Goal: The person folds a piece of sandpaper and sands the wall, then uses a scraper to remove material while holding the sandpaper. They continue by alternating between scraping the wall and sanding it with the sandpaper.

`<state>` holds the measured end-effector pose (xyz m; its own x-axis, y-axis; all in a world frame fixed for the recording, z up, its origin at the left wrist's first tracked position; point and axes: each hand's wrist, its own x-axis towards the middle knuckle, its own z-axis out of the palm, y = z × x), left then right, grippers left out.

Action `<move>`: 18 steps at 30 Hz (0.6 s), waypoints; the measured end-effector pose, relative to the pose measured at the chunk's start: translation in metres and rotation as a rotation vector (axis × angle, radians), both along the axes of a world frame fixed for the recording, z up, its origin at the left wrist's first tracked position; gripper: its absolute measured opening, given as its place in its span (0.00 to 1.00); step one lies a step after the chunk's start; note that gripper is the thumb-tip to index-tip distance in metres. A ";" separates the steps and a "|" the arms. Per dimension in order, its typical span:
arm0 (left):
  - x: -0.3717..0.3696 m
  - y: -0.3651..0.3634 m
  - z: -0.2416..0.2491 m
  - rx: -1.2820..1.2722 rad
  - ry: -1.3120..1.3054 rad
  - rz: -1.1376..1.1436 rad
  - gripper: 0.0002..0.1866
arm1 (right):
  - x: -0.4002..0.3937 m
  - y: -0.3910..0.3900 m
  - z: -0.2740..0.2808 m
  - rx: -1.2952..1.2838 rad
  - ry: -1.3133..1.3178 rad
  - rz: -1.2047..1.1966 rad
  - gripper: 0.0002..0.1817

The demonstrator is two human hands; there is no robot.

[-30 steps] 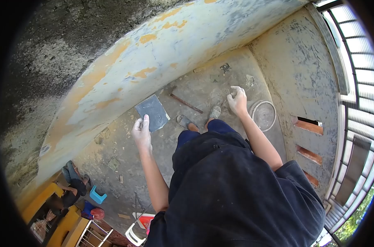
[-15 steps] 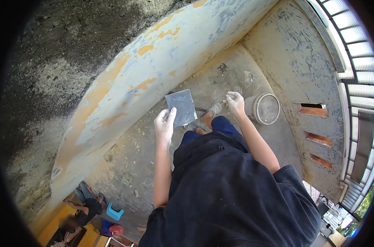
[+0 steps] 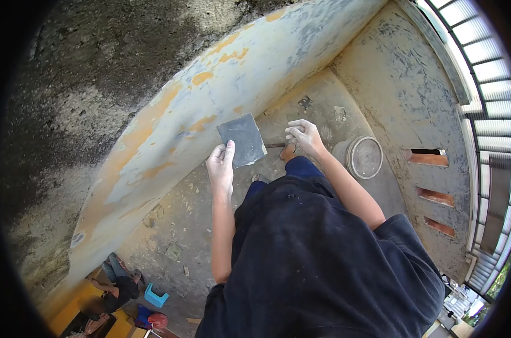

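A flat, dark grey square sheet with pale chips at one corner is in my left hand. My thumb lies over its near edge and the fingers are behind it; whether it is sandpaper or a thin plate I cannot tell. To the right of the sheet and apart from it, my right hand is raised with fingers curled and the tips close to the thumb. Anything between those fingertips is too small to make out. White dust covers both hands.
On the left runs a curved wall with patchy, peeling paint. A lidded bucket stands by the right wall, which has slots. Behind at lower left are a seated person and a blue stool.
My right hand has moved left, closer to the sheet. My left hand has shifted slightly left, tilting the sheet. My feet have changed position on the floor.
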<state>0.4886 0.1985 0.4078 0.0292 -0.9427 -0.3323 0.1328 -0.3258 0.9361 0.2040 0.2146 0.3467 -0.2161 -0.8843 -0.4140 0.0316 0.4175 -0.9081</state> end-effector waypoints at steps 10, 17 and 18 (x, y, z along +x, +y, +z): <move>0.051 0.002 0.017 -0.003 -0.001 0.100 0.12 | 0.032 0.021 0.011 0.028 0.027 0.131 0.17; 0.070 0.024 0.005 0.001 0.013 0.134 0.11 | 0.043 0.025 0.029 0.053 -0.014 0.214 0.16; 0.068 0.028 0.004 -0.001 0.015 0.143 0.11 | 0.046 0.025 0.035 0.040 -0.003 0.239 0.16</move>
<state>0.5569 0.2260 0.4114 0.1586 -0.9297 -0.3325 0.1921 -0.3012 0.9340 0.2496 0.2394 0.3819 -0.0016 -0.8928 -0.4504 -0.0702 0.4494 -0.8906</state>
